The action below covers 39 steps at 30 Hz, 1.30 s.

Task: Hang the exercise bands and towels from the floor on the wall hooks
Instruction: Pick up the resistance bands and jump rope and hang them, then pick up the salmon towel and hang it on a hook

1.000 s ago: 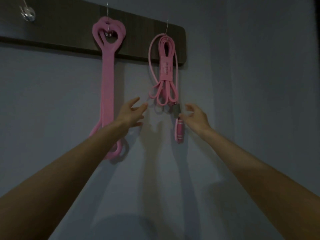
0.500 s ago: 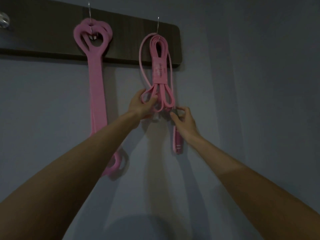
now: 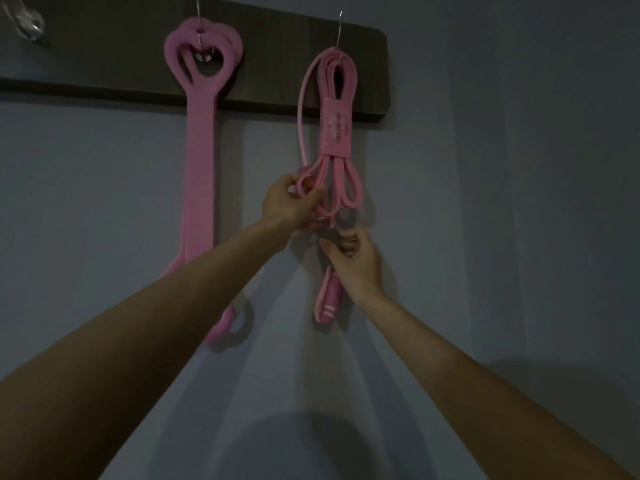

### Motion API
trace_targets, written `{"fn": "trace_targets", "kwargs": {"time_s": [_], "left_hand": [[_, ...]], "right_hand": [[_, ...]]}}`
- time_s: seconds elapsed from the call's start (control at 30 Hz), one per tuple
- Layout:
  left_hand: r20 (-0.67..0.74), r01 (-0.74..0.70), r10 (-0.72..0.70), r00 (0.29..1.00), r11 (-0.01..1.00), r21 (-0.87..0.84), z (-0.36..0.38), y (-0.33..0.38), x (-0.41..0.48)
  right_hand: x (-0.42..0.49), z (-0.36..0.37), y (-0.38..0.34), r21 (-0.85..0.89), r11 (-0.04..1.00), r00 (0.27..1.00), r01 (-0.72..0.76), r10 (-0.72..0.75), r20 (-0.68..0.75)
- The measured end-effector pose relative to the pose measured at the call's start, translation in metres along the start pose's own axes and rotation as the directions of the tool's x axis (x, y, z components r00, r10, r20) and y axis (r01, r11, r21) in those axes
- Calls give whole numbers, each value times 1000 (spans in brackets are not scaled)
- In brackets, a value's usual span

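Bundled band [image 3: 337, 133] hangs from the right hook [image 3: 341, 19] on the wooden board [image 3: 104, 64]. Wide band [image 3: 201, 150] hangs at its 9 o'clock on another hook. My left hand [image 3: 291, 206] has its fingers curled round the bundle's lower loops. My right hand [image 3: 353, 265], at 5 o'clock of the left, curls at the top of the dangling strap end [image 3: 327, 303]; I cannot tell whether it pinches it. Judgement: tidying step. Gather the loose loops gently and pull straight down, never outward, or the bundle may slip off the hook.

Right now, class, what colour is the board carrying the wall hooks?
The board is dark brown, wood-grained; best seen in the head view.
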<state>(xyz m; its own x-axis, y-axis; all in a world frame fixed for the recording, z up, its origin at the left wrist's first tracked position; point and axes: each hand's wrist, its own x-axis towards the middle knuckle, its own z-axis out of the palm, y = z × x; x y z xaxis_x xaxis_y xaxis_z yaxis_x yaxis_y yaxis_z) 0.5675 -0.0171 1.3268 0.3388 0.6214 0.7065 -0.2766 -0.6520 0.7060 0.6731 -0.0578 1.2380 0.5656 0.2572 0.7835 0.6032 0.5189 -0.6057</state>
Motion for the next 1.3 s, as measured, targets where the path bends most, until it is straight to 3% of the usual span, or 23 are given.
{"fn": "trace_targets", "kwargs": {"time_s": [0.3,0.5,0.6,0.67,0.77,0.87,0.97,1.13,1.3], "left_hand": [[11,67,-66,998,997,-25,-3,2,-22],[20,120,-119,993,992,-29,-20,7,-57],[31,-4,-1,1000,986,166,-39,12,-84],[55,-162,152,987,906,391,-55,16,-106],[86,-314,338,937,710,630,-80,19,-142],[143,-344,402,904,488,802,-102,21,-182],[205,-364,423,883,339,868,-126,16,-223],[279,-360,337,899,205,910,-174,-6,-294],[291,-326,185,939,205,923,-230,-18,-372]], "right_hand": [[-3,-28,-11,-63,997,998,-49,51,45],[-27,-60,-37,-225,966,991,129,-116,71],[-47,-74,-57,-292,916,956,275,-228,186],[-62,-81,-70,-352,850,911,391,-305,276],[-88,-86,-89,-427,749,854,506,-366,371],[-120,-84,-101,-476,682,824,555,-371,428],[-162,-79,-104,-536,609,804,585,-349,482],[-243,-65,-113,-585,533,784,611,-308,539],[-331,-45,-129,-598,536,787,596,-241,568]]}}
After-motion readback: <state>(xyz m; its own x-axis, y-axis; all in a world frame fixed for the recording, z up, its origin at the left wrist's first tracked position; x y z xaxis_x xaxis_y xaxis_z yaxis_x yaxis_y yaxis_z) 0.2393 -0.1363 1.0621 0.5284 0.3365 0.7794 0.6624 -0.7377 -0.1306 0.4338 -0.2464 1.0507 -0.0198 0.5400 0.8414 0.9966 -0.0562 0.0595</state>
